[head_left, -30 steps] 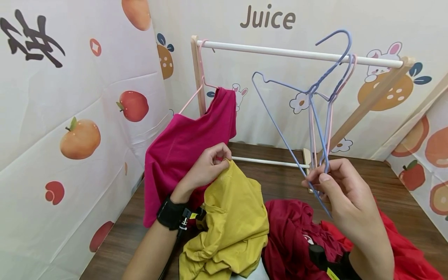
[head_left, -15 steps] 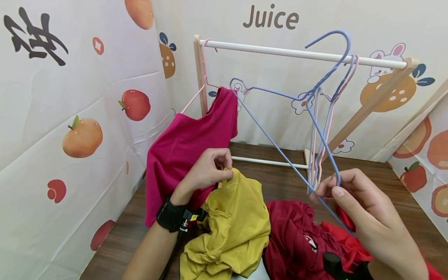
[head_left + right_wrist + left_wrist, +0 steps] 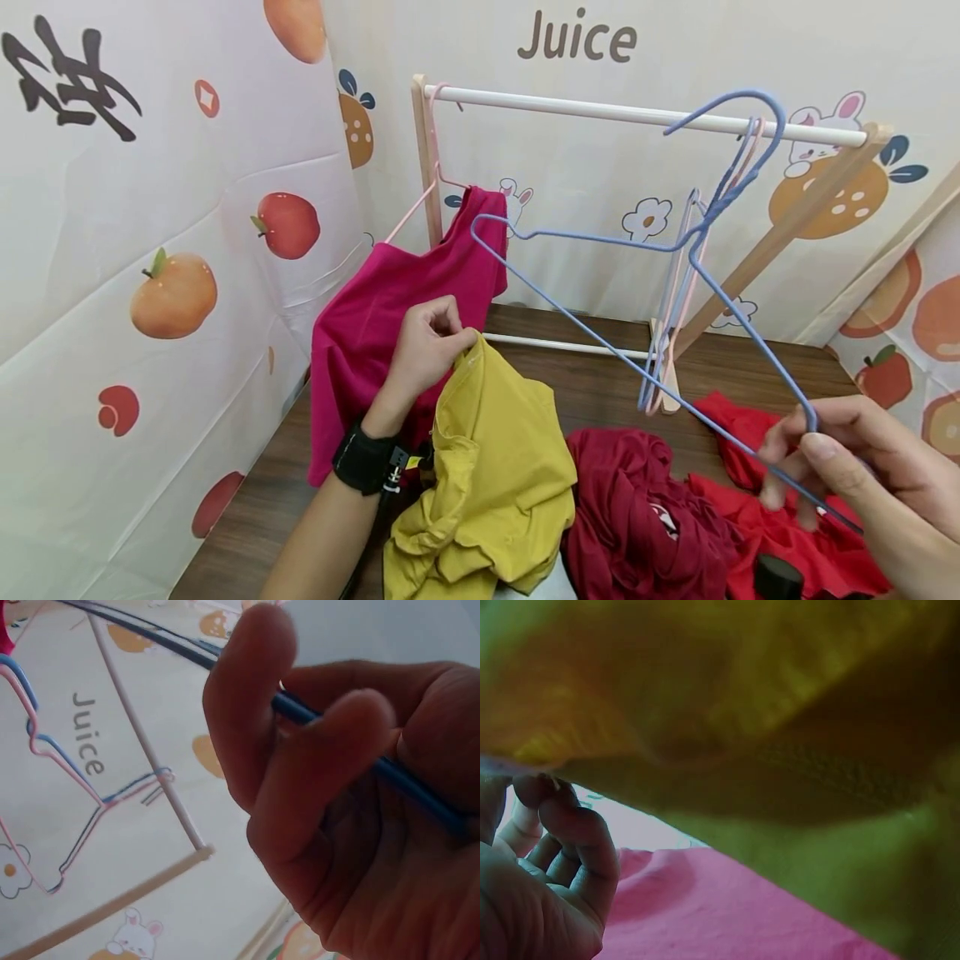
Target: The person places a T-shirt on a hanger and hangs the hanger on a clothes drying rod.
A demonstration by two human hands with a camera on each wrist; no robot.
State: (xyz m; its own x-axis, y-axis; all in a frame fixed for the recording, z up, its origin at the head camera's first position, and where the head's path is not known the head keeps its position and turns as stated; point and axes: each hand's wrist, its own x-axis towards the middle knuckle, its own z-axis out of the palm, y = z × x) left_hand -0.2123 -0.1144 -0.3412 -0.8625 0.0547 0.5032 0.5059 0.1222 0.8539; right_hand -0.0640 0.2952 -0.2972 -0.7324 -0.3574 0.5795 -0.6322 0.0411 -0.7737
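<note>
My left hand (image 3: 423, 346) pinches the edge of a yellow shirt (image 3: 510, 450) and lifts it into a peak; the rest lies crumpled in front of me. In the left wrist view the shirt's cloth (image 3: 795, 862) fills the upper and right part, with the fingertips at its edge. My right hand (image 3: 862, 475) holds a blue wire hanger (image 3: 723, 204) by its right corner, hook up. The hanger's left end hangs in the air above the yellow shirt, overlapping the magenta shirt (image 3: 412, 292) in the head view. In the right wrist view curled fingers wrap the blue wire (image 3: 300, 709).
A white-barred rack (image 3: 570, 107) stands behind, with the magenta shirt on a pink hanger (image 3: 408, 212) at its left end. More pink and blue hangers (image 3: 663, 333) hang at its right. Maroon (image 3: 637, 508) and red (image 3: 795, 533) clothes lie crumpled on the wooden table (image 3: 600, 387).
My right hand has moved right and down, and the blue hanger has swung round to face me more broadly, its left end lower. My left hand has shifted slightly left with the shirt edge.
</note>
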